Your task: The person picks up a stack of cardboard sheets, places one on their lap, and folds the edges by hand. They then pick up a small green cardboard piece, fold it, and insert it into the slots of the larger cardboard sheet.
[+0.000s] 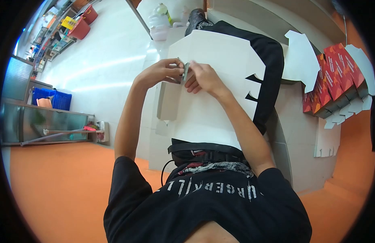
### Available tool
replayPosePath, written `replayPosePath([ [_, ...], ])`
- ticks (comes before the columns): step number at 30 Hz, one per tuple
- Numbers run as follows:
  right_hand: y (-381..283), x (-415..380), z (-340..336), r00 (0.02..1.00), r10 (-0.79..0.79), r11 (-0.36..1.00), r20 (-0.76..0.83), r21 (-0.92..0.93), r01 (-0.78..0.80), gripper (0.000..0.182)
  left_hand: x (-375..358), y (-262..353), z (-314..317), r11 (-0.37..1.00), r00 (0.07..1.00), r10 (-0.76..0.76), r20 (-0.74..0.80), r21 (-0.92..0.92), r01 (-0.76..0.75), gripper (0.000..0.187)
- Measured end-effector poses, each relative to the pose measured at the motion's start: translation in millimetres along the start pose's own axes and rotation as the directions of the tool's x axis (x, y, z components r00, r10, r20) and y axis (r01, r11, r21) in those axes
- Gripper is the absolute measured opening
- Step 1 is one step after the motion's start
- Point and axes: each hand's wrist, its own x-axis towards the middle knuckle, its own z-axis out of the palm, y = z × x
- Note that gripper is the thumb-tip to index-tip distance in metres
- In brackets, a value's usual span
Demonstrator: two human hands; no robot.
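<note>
A large white cardboard box blank (220,109) lies flat across my lap, with cut tabs and slots along its right side. Its narrow left side panel (166,101) looks folded along a crease. At that side, my left hand (162,73) pinches a small upturned flap (186,71) between thumb and fingers. My right hand (204,79) meets it from the other side, its fingers bent against the same flap. The fingertips partly hide the flap.
On my right, several red printed boxes (337,73) stand in a row beside another white blank (303,56). Plastic bottles (159,24) stand near my shoe. Farther left are a blue crate (62,100), a glass cabinet (45,121) and red tubs (79,29).
</note>
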Motion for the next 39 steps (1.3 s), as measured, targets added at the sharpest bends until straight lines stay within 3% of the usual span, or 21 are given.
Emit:
replayPosePath([
  [2, 2, -1, -4, 0.999, 0.002, 0.997, 0.039, 0.071, -0.005, 0.034, 6, -8, 2, 0.999, 0.998, -0.052, 0.023, -0.002, 0.052, 0.046],
  [4, 8, -3, -5, 0.996, -0.090, 0.996, -0.010, -0.016, 0.090, 0.032, 5, -2, 11, 0.997, 0.996, -0.061, 0.069, -0.043, 0.064, 0.058],
  [6, 20, 4, -1, 0.982, -0.186, 0.981, -0.020, -0.063, 0.184, 0.026, 11, -13, 7, 1.000, 0.997, 0.009, 0.075, -0.013, -0.008, 0.044],
  [8, 24, 13, -6, 0.973, -0.209, 0.951, 0.099, -0.212, 0.226, 0.026, 10, -16, 4, 0.999, 0.997, 0.008, 0.073, 0.033, -0.010, 0.039],
  [10, 13, 9, -9, 0.970, -0.206, 0.970, 0.128, -0.106, 0.220, 0.024, 14, -18, 2, 0.997, 0.996, 0.055, 0.068, 0.042, -0.058, 0.039],
  [12, 7, 6, -10, 0.990, -0.089, 0.995, 0.106, -0.031, 0.093, 0.023, 20, -20, 4, 0.994, 0.999, 0.002, 0.040, 0.108, -0.007, 0.036],
  [15, -11, 10, -21, 0.972, 0.092, 0.972, 0.218, -0.230, -0.041, 0.023, 18, -24, 12, 0.999, 0.999, -0.032, 0.032, 0.006, 0.032, 0.032],
  [16, -17, 13, -23, 0.971, 0.143, 0.915, 0.193, -0.400, -0.055, 0.025, 19, -25, 13, 0.999, 0.998, -0.052, 0.028, 0.007, 0.052, 0.032],
  [17, -21, 9, -23, 0.995, -0.008, 0.781, 0.103, -0.620, 0.071, 0.026, 20, -23, 13, 0.997, 0.997, -0.071, 0.024, 0.009, 0.071, 0.031],
  [19, -22, 1, -18, 0.940, -0.337, 0.316, 0.052, -0.934, 0.165, 0.029, 18, -27, 13, 0.996, 0.996, -0.090, 0.012, 0.010, 0.090, 0.030],
  [22, -30, -12, -12, 0.953, -0.295, 0.299, 0.063, -0.942, 0.155, 0.032, 10, -26, 14, 0.995, 0.995, -0.094, -0.032, 0.041, 0.095, 0.030],
  [28, -4, -15, 11, 0.873, -0.479, 0.237, 0.092, -0.944, 0.230, 0.031, -14, -17, 22, 0.982, 0.971, -0.106, -0.216, 0.130, 0.136, 0.032],
  [33, -1, -14, 12, 0.856, -0.507, 0.282, 0.096, -0.920, 0.271, 0.029, -22, -16, 26, 0.993, 0.955, -0.062, -0.289, 0.077, 0.088, 0.026],
  [39, -1, -18, 10, 0.848, -0.521, 0.304, 0.099, -0.906, 0.293, 0.028, -25, -7, 31, 0.978, 0.940, -0.089, -0.330, 0.149, 0.145, 0.027],
])
